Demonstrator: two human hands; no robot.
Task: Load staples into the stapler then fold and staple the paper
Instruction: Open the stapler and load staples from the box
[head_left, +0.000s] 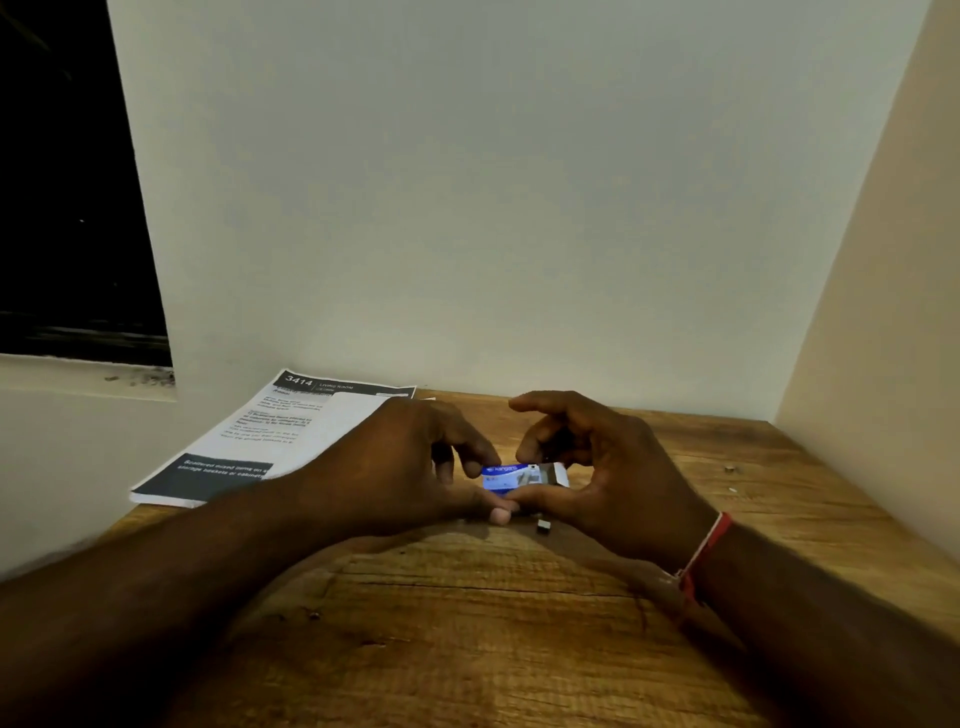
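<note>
A small blue and white staple box (511, 476) is held between both hands just above the wooden table (467, 623). My left hand (410, 467) pinches its left end with thumb and fingers. My right hand (602, 467) grips its right end, the index finger raised above it. A small dark piece (543, 525) lies on the table just below the box. A stack of printed paper (270, 441) lies flat at the back left, partly covered by my left hand. The stapler is not clearly visible.
A white wall stands right behind the table and a beige wall closes the right side. A dark window and its sill (83, 374) are at the left. Small specks (730, 469) lie on the wood at the right.
</note>
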